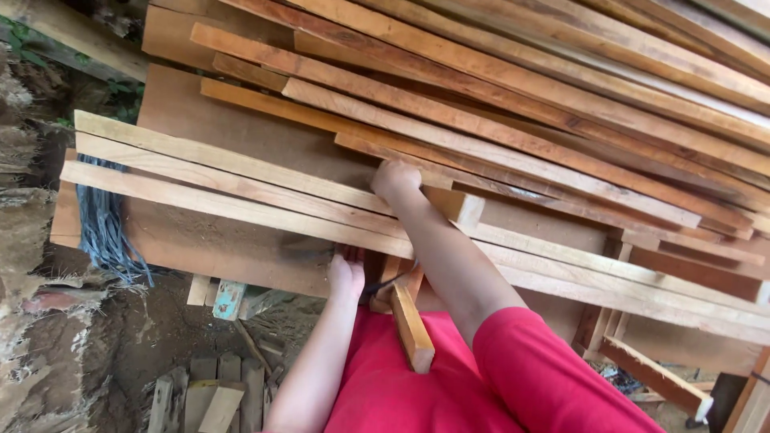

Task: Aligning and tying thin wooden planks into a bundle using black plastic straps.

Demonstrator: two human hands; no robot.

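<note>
My right hand [395, 180] reaches out from a red sleeve and lies curled on a long pale plank [233, 164], one of three lying side by side on a broad brown board [241, 128]. A short wooden block [454, 205] sits just right of that hand. My left hand [346, 277] is lower, pressed against the near edge of the closest plank [200, 204], its fingers hidden under the wood. A short thick wooden bar [411, 325] slants down between my two arms.
A big stack of long reddish planks [561, 104] fills the top and right. Frayed grey-blue strands [104, 228] hang off the left end of the board. Short wood offcuts [204, 393] lie on the dirt ground below. A wooden frame piece [654, 377] sits at the lower right.
</note>
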